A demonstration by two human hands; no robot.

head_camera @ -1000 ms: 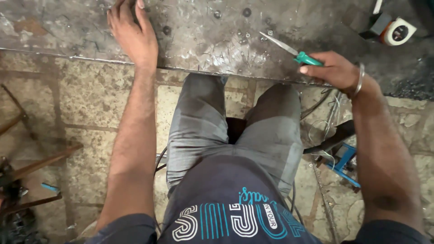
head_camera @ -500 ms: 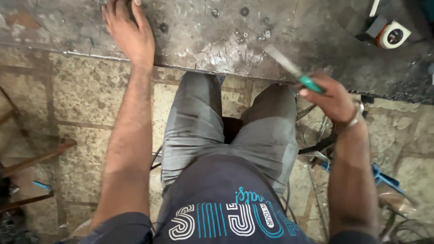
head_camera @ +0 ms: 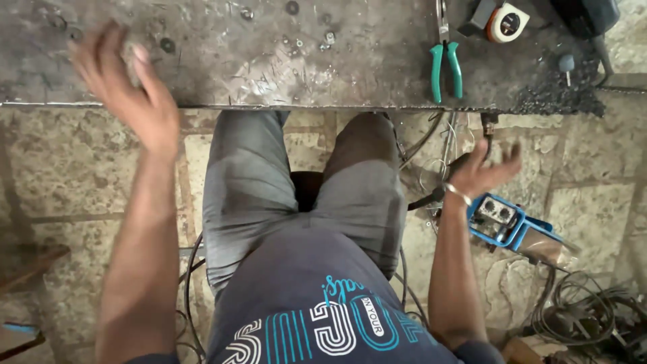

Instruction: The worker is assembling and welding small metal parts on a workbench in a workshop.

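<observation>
Pliers [head_camera: 445, 62] with teal handles lie on the scratched metal workbench [head_camera: 269, 74], near its right part, jaws pointing away from me. My right hand [head_camera: 485, 168] hangs below the bench edge over the floor, fingers spread, holding nothing, a bracelet on the wrist. My left hand [head_camera: 128, 87] is raised over the left front edge of the bench, blurred, fingers apart and empty. I sit with my knees under the bench.
A tape measure [head_camera: 507, 21] and a dark tool [head_camera: 586, 17] lie at the bench's far right, near black grit. A blue box-shaped machine [head_camera: 509, 222] and tangled cables [head_camera: 579, 310] sit on the stone floor to my right. Small washers dot the bench.
My right hand has let go of the pliers, which now lie on the bench, and has dropped below the edge. My left hand has lifted off the bench.
</observation>
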